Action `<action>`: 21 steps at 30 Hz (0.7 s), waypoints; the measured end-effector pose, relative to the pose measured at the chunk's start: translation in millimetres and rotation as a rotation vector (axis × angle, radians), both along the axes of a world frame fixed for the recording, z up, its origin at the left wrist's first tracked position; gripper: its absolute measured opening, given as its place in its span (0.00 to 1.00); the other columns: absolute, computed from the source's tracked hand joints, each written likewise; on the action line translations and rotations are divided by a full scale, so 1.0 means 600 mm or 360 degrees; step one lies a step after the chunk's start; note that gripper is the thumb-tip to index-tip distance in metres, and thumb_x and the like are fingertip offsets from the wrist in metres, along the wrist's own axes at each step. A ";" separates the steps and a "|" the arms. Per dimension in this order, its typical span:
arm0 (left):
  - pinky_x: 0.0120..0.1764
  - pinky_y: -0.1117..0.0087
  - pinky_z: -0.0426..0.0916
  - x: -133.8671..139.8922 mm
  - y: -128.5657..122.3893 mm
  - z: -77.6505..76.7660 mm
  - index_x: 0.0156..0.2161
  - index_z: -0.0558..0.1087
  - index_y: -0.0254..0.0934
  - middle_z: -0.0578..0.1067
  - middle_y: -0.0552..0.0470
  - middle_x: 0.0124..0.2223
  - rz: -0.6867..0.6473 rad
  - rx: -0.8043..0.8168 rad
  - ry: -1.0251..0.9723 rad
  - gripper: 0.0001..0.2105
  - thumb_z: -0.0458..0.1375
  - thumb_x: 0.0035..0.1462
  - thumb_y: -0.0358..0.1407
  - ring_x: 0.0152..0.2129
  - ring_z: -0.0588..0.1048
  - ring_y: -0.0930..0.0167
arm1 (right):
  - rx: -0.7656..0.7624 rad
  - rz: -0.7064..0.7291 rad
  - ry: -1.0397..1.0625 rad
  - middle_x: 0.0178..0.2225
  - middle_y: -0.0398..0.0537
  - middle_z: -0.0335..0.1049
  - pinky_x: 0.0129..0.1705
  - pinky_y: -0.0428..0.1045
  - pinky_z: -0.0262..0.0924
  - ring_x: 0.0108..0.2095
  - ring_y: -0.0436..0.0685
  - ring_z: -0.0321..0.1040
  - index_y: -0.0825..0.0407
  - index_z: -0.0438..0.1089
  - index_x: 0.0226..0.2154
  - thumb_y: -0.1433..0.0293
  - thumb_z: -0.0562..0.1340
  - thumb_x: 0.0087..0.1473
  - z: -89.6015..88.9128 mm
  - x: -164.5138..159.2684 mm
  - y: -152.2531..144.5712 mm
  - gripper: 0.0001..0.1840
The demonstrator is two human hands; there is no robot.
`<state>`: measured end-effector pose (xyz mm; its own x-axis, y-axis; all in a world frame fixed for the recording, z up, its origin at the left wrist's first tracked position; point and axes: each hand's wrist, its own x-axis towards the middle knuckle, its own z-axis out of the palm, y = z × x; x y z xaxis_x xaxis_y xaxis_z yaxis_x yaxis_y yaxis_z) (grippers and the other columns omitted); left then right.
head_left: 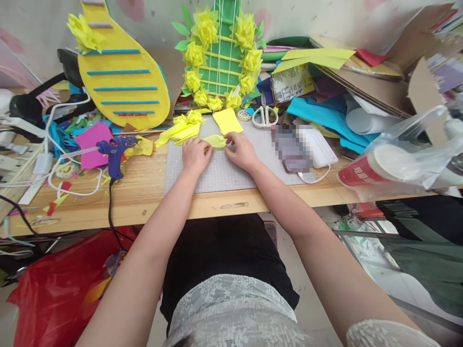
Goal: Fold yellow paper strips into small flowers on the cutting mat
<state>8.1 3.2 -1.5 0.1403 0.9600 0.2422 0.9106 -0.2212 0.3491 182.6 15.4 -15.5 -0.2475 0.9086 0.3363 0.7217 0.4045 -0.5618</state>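
Observation:
A thin piece of yellow crepe paper (216,140) stretches between my two hands, just over the grey cutting mat (202,178). My left hand (195,153) pinches its left end, and my right hand (240,150) grips the right end between thumb and fingers. Right behind them lies a stack of yellow paper squares (227,120). Folded yellow paper strips (181,132) and a loose yellow paper flower (194,117) are beyond my left hand. White-handled scissors (265,115) rest at the mat's back right.
A purple glue gun (115,153) with a trailing cord stands at left. Behind are a yellow pear-shaped cutout (123,82) and a green stringed instrument shape (220,62) ringed with yellow flowers. A phone (292,148), white power bank (320,146) and bagged red cup (358,169) sit right.

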 end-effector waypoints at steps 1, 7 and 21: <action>0.50 0.55 0.59 0.005 0.000 0.000 0.37 0.78 0.38 0.76 0.44 0.42 0.0006 0.0007 0.0010 0.12 0.53 0.60 0.40 0.46 0.69 0.58 | 0.0030 0.0040 -0.0032 0.42 0.53 0.71 0.48 0.56 0.60 0.43 0.60 0.64 0.53 0.66 0.46 0.73 0.56 0.47 0.001 -0.003 -0.001 0.21; 0.48 0.58 0.60 0.022 -0.002 0.001 0.33 0.78 0.38 0.77 0.45 0.39 -0.0059 0.0017 -0.0039 0.13 0.53 0.60 0.42 0.43 0.71 0.60 | 0.0056 0.0090 -0.0181 0.43 0.55 0.71 0.48 0.55 0.58 0.44 0.60 0.64 0.54 0.67 0.46 0.78 0.49 0.51 0.005 -0.023 -0.004 0.21; 0.46 0.62 0.65 -0.022 -0.002 -0.003 0.34 0.77 0.39 0.79 0.49 0.38 -0.0055 -0.0110 -0.0281 0.05 0.59 0.51 0.34 0.36 0.73 0.66 | 0.0116 0.0374 -0.0335 0.48 0.52 0.65 0.50 0.55 0.56 0.48 0.59 0.60 0.49 0.73 0.39 0.73 0.55 0.55 0.007 -0.018 -0.007 0.12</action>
